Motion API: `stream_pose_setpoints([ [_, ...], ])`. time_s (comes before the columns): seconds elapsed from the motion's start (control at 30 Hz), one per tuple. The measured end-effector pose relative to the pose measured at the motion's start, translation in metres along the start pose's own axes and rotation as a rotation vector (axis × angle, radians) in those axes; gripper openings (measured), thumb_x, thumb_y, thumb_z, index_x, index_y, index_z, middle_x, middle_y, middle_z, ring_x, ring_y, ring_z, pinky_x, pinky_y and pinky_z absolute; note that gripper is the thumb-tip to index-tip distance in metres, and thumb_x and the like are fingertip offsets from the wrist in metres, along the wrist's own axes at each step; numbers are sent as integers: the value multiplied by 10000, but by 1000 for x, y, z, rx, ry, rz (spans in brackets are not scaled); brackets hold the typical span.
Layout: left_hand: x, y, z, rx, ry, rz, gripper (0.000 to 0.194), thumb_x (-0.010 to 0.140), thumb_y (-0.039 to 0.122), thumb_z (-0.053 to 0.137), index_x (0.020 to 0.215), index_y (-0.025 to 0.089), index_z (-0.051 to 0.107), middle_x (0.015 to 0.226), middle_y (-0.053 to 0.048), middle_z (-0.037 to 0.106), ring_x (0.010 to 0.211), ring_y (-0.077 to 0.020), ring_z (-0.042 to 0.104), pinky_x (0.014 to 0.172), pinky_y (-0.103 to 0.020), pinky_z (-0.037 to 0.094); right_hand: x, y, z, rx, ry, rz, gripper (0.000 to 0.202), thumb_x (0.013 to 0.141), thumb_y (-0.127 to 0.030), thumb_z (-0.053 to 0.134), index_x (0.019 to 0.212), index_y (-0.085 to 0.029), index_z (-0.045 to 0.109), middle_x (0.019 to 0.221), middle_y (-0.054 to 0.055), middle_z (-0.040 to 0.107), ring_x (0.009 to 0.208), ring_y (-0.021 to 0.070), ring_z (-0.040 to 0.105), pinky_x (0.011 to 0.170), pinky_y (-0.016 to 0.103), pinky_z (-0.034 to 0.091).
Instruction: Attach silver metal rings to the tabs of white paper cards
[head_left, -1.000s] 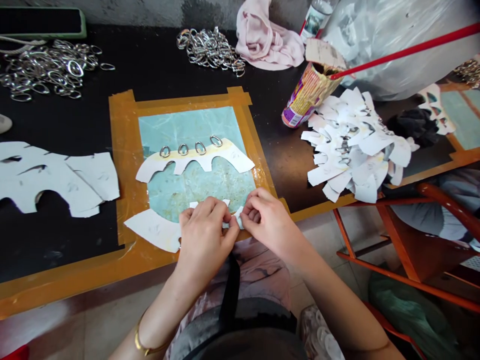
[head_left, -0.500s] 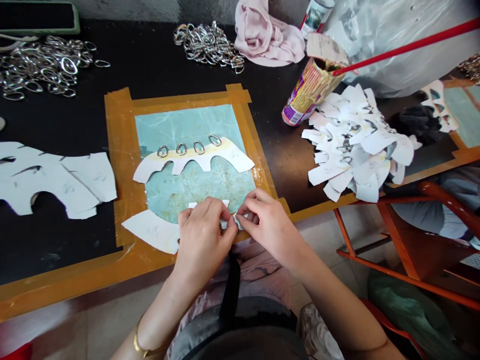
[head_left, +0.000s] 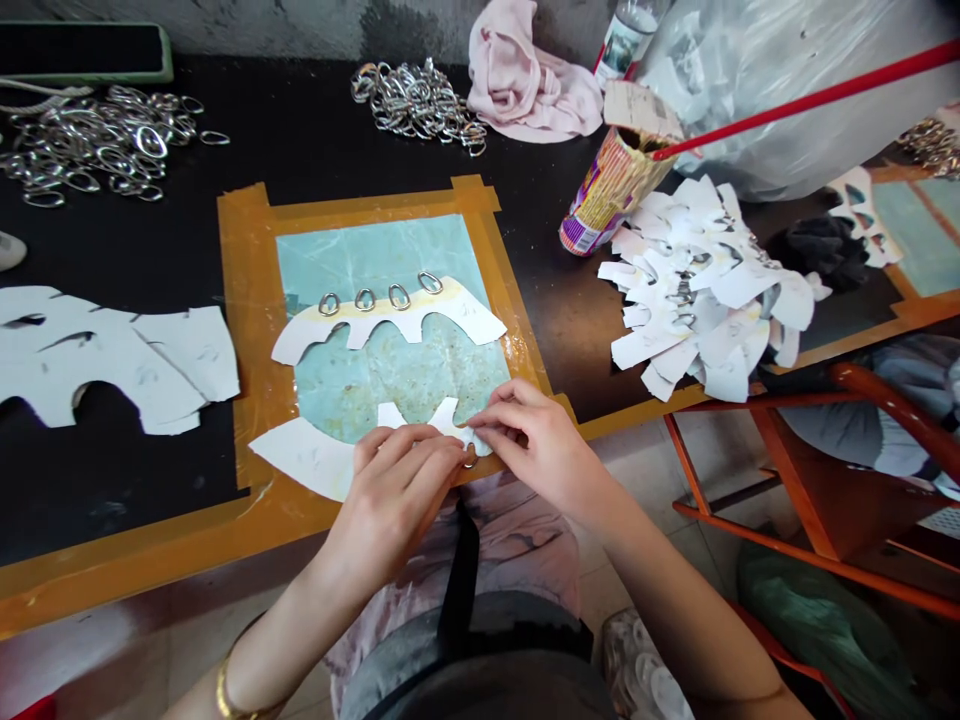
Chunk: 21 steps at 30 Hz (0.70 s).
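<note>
A curved white cut-out piece (head_left: 304, 455) with tabs lies at the front edge of the taped green mat, partly covered by my hands. My left hand (head_left: 409, 475) is over its middle, fingers pressed together and thumb hidden. By those fingertips shows a metal ring (head_left: 470, 458) at the piece's lower edge. My right hand (head_left: 536, 440) is closed in a pinch on the piece's right end. Farther back on the mat rests a second white cut-out piece (head_left: 386, 323), yellowish along its upper edge, with several metal rings along that edge.
Stacked white pieces (head_left: 187, 365) lie on the left. Piles of metal rings (head_left: 112, 140) (head_left: 420, 105) sit at the back, beside a pink cloth (head_left: 525, 80). To the right are a glue-smeared cup (head_left: 611, 190) holding a red stick and a heap of white pieces (head_left: 705, 290).
My left fingers have straightened and shifted slightly, showing more of the near piece's tabs and a ring at its edge. My right hand keeps its pinch. The view has shifted slightly.
</note>
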<state>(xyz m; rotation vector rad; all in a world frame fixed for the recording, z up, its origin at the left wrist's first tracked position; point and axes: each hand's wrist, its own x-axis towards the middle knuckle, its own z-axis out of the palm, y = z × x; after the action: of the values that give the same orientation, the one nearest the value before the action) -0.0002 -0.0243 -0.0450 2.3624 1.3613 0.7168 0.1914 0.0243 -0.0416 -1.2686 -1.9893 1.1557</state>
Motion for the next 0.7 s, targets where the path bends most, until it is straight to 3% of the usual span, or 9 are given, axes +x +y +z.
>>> stream_pose_setpoints([
  [0.2, -3, 1, 0, 170, -64, 24, 225, 908, 135, 572, 1128, 179, 552, 1076, -28, 698, 1014, -247, 534, 872, -401, 340, 5, -2, 0, -55, -56, 54, 92, 881, -148, 614, 790, -142, 598, 920, 26, 508, 739, 102, 556, 709, 253, 481],
  [0.37, -11, 13, 1, 297, -71, 45, 321, 915, 71, 484, 1218, 140, 558, 1182, -60, 678, 1032, -276, 534, 851, -416, 326, 7, -10, 4, -222, -74, 61, 129, 928, -158, 532, 802, -145, 551, 925, 47, 497, 817, 148, 557, 800, 315, 469],
  [0.53, -14, 20, 7, 350, -48, 5, 359, 908, 44, 426, 1234, 96, 566, 1200, -110, 664, 1057, -278, 549, 855, -410, 340, 9, -12, 4, -228, -82, 103, 119, 903, -160, 560, 807, -166, 489, 920, 30, 486, 703, 117, 528, 713, 285, 464],
  [0.7, -11, 20, 9, 368, -66, -24, 379, 893, 47, 470, 1262, 82, 554, 1173, -124, 661, 1057, -279, 568, 859, -415, 343, 9, -10, 2, -259, -72, 60, 93, 913, -141, 536, 891, -186, 458, 917, 27, 503, 727, 138, 512, 704, 285, 433],
])
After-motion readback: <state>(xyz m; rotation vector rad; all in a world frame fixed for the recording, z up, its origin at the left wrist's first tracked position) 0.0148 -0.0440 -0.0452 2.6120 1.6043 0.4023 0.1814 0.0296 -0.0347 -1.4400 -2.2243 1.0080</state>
